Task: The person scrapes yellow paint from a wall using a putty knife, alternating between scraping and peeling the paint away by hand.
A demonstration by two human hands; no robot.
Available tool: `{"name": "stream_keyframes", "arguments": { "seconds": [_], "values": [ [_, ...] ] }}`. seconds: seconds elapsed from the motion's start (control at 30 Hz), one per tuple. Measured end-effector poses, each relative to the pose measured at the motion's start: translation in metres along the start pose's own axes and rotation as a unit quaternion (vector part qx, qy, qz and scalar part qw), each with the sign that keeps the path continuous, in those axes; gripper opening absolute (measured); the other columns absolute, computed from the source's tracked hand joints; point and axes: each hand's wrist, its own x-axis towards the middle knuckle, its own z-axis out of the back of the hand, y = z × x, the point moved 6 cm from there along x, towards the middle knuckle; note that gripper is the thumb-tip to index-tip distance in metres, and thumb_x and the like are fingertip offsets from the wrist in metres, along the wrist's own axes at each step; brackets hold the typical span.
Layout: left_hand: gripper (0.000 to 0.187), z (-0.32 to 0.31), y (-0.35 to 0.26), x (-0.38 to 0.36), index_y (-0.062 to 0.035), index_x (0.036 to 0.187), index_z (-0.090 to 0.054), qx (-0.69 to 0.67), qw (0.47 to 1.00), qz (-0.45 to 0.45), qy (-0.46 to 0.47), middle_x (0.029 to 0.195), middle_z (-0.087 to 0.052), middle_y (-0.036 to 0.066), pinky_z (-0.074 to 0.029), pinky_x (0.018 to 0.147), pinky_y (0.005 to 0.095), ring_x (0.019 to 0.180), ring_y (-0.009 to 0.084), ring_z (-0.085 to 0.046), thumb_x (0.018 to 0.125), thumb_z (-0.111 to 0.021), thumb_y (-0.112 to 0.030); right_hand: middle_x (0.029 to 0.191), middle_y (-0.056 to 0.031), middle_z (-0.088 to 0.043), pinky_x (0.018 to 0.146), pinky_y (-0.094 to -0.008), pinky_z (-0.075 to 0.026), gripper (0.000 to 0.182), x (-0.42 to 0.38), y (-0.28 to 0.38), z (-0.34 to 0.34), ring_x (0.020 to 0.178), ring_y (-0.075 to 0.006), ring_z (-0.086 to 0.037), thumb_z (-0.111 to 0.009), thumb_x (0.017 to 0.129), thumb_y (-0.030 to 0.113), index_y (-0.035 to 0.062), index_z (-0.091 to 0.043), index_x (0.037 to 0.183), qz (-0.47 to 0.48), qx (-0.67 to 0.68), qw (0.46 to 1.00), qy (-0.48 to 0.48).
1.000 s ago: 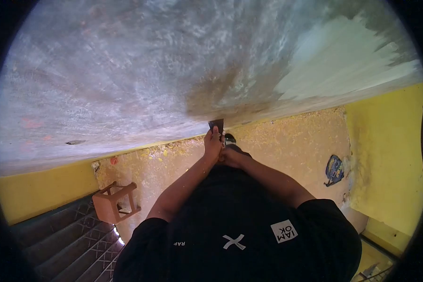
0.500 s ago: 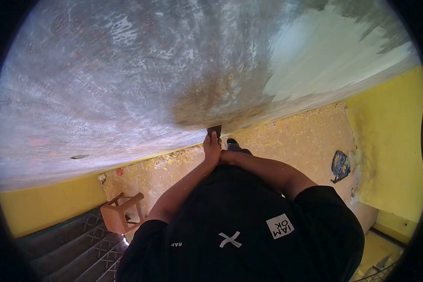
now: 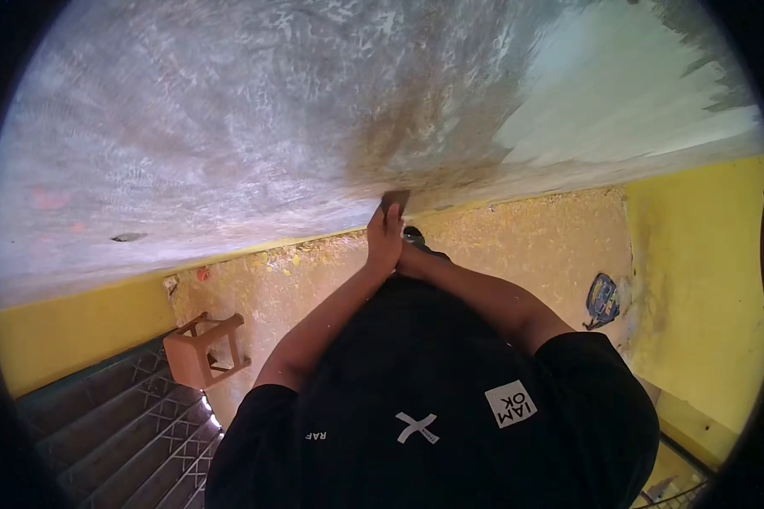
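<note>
My left hand is closed on a dark flat rectangular piece, the thumb lying along it. What kind of piece it is I cannot make out. Its far edge meets or nearly meets the wall, which is grey and patchy with a brownish stain. My right hand lies against the left one near the wrist, its fingers hidden. Farther right, a smooth pale greenish-white coat covers part of the wall.
A brown plastic stool stands at lower left beside a dark metal grille. A blue patterned bag-like object lies on the flaked, dusty floor. A yellow wall closes the right side.
Both hands and the dark piece have moved up in the view and slightly right. The camera view has shifted a little too. The left hand's hold is unchanged.
</note>
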Motion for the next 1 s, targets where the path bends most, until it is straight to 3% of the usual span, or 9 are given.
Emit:
{"name": "stream_keyframes", "arguments": {
  "seconds": [0.03, 0.13, 0.2, 0.27, 0.33, 0.53, 0.67, 0.73, 1.0],
  "values": [
    [0.034, -0.003, -0.014, 0.0, -0.0027, 0.096, -0.056, 0.038, 0.996, -0.075, 0.023, 0.07, -0.053, 0.0, -0.042, 0.056, 0.0282, 0.064, 0.0095, -0.051, 0.109, -0.055, -0.034, 0.134, -0.0104, -0.057, 0.101, -0.0383, -0.048, 0.042, 0.001, 0.007, -0.003, 0.12, -0.0205, -0.054, -0.062, 0.1, 0.014, 0.0065, -0.05, 0.14, 0.022, 0.047, 0.999, 0.001],
    [0.033, 0.002, -0.019, -0.006, -0.0019, 0.096, -0.055, 0.119, 0.989, -0.068, 0.061, 0.074, -0.053, 0.001, -0.043, 0.061, 0.0307, 0.071, 0.0111, -0.05, 0.109, -0.054, -0.032, 0.134, -0.0102, -0.057, 0.102, -0.0388, -0.047, 0.038, -0.01, 0.024, -0.015, 0.12, -0.0205, -0.054, -0.059, 0.103, 0.013, 0.0063, -0.049, 0.139, 0.065, 0.129, 0.989, 0.011],
    [0.031, 0.003, -0.008, -0.016, -0.004, 0.098, -0.055, 0.082, 0.991, -0.052, 0.094, 0.073, -0.052, 0.002, -0.042, 0.058, 0.0302, 0.065, 0.0112, -0.048, 0.111, -0.05, -0.032, 0.13, -0.0097, -0.057, 0.102, -0.0385, -0.048, 0.031, -0.026, 0.018, -0.031, 0.119, -0.0188, -0.053, -0.056, 0.104, 0.009, 0.0049, -0.051, 0.135, -0.013, 0.196, 0.979, 0.057],
    [0.032, 0.006, -0.002, -0.022, -0.0058, 0.099, -0.053, 0.062, 0.993, 0.005, 0.101, 0.073, -0.052, 0.001, -0.042, 0.056, 0.0282, 0.061, 0.01, -0.048, 0.111, -0.047, -0.034, 0.129, -0.0086, -0.059, 0.102, -0.0371, -0.049, 0.03, -0.018, -0.004, -0.033, 0.117, -0.0186, -0.056, -0.06, 0.103, 0.016, 0.0079, -0.054, 0.132, 0.006, 0.207, 0.975, 0.077],
    [0.032, 0.01, -0.003, -0.028, -0.007, 0.099, -0.052, 0.04, 0.993, 0.048, 0.105, 0.072, -0.051, 0.001, -0.042, 0.054, 0.0276, 0.059, 0.0099, -0.048, 0.111, -0.047, -0.036, 0.114, -0.0044, -0.065, 0.081, -0.0374, -0.052, 0.029, -0.015, -0.024, -0.041, 0.098, -0.0214, -0.062, -0.062, 0.103, 0.034, 0.016, -0.06, 0.125, -0.054, 0.31, 0.948, 0.047],
    [0.034, 0.025, 0.032, -0.02, -0.0103, 0.095, -0.048, 0.005, 0.991, 0.097, 0.089, 0.07, -0.049, 0.0, -0.04, 0.049, 0.0273, 0.053, 0.0106, -0.046, 0.111, -0.046, -0.04, 0.092, -0.0017, -0.064, 0.067, -0.0356, -0.047, 0.019, -0.006, -0.044, -0.052, 0.081, -0.019, -0.058, -0.061, 0.103, 0.034, 0.0164, -0.067, 0.105, -0.118, 0.342, 0.926, 0.105],
    [0.034, 0.024, 0.036, -0.012, -0.0112, 0.093, -0.045, 0.003, 0.989, 0.114, 0.092, 0.07, -0.046, -0.001, -0.038, 0.048, 0.0265, 0.056, 0.0092, -0.046, 0.111, -0.047, -0.04, 0.093, -0.0029, -0.066, 0.068, -0.0363, -0.049, 0.02, 0.006, -0.062, -0.044, 0.082, -0.0204, -0.06, -0.064, 0.102, 0.035, 0.0154, -0.068, 0.103, -0.147, 0.368, 0.909, 0.129],
    [0.033, 0.022, 0.04, -0.011, -0.0113, 0.093, -0.045, -0.011, 0.991, 0.106, 0.08, 0.07, -0.045, -0.002, -0.038, 0.048, 0.0262, 0.057, 0.0088, -0.045, 0.111, -0.047, -0.039, 0.103, -0.0052, -0.073, 0.082, -0.0372, -0.057, 0.027, 0.01, -0.064, -0.042, 0.091, -0.0227, -0.068, -0.06, 0.103, 0.039, 0.0144, -0.068, 0.11, -0.136, 0.332, 0.924, 0.132],
    [0.03, 0.018, 0.043, 0.004, -0.0102, 0.102, -0.048, 0.001, 0.995, 0.063, 0.074, 0.072, -0.042, -0.004, -0.037, 0.052, 0.0244, 0.058, 0.0082, -0.041, 0.111, -0.048, -0.039, 0.113, -0.0085, -0.072, 0.095, -0.0397, -0.055, 0.028, 0.019, -0.049, -0.01, 0.105, -0.0243, -0.067, -0.063, 0.102, 0.035, 0.0111, -0.067, 0.116, -0.121, 0.267, 0.948, 0.121]
  ]
}}
